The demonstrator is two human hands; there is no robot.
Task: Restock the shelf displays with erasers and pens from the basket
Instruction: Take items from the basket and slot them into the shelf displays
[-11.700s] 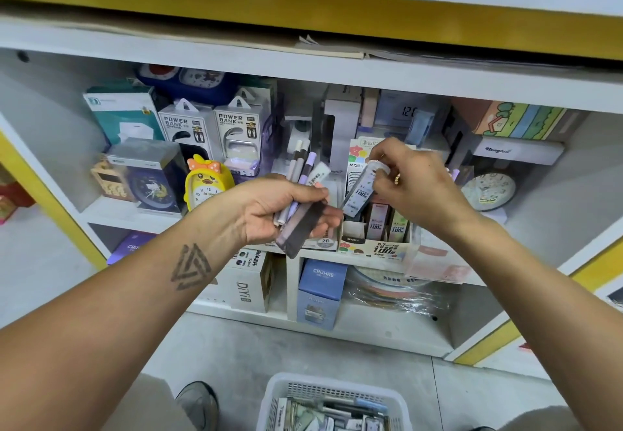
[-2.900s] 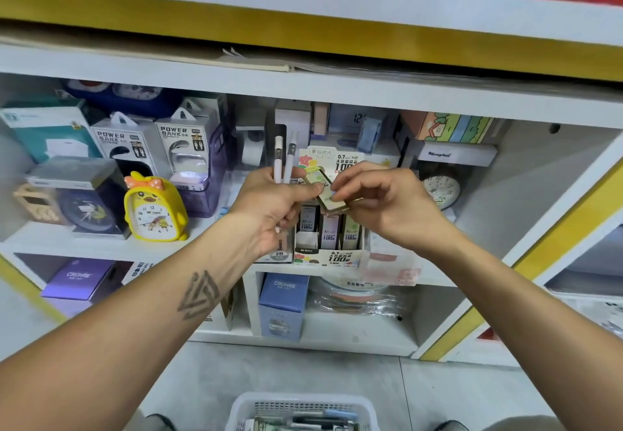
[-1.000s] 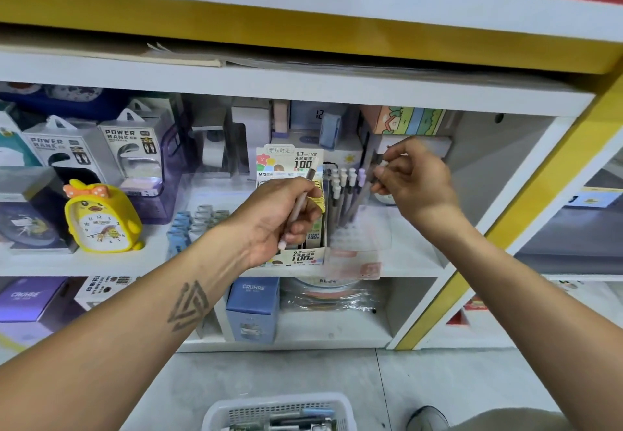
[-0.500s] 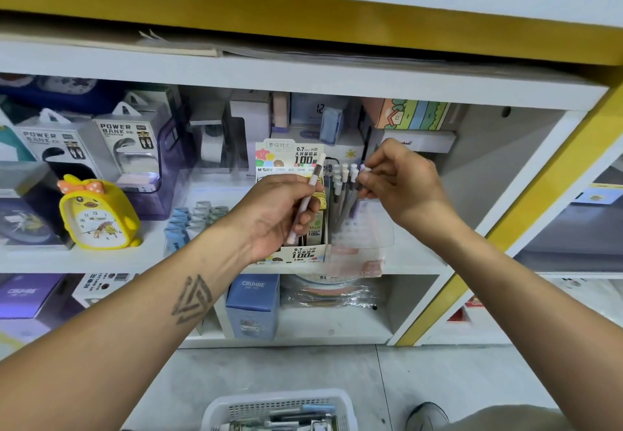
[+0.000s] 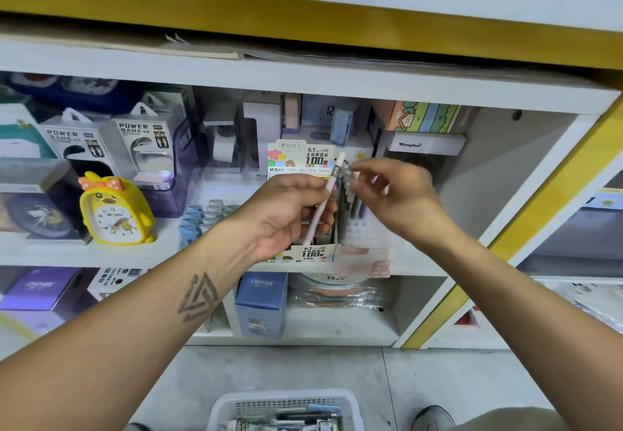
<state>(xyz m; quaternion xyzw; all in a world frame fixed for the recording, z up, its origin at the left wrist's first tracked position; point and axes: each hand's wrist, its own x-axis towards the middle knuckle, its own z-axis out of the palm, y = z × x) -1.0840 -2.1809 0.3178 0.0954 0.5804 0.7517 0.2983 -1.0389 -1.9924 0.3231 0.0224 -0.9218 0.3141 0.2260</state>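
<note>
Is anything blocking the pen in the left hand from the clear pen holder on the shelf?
Only the right hand, blurred, hovering at the tops of the pens already in the clear holder. The pen in the left hand sits just left of it; nothing else visible intervenes.

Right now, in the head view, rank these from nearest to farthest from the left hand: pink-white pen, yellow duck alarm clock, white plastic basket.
1. Pink-white pen, held in the left hand.
2. Yellow duck alarm clock, on the shelf to its left.
3. White plastic basket, on the floor below.

A stationery and gift shop: white shelving with yellow trim [image 5: 553,191] holds boxed power banks [image 5: 145,147], a yellow duck-shaped alarm clock [image 5: 114,209] and a printed cardboard pencil-lead display box [image 5: 300,157].
</note>
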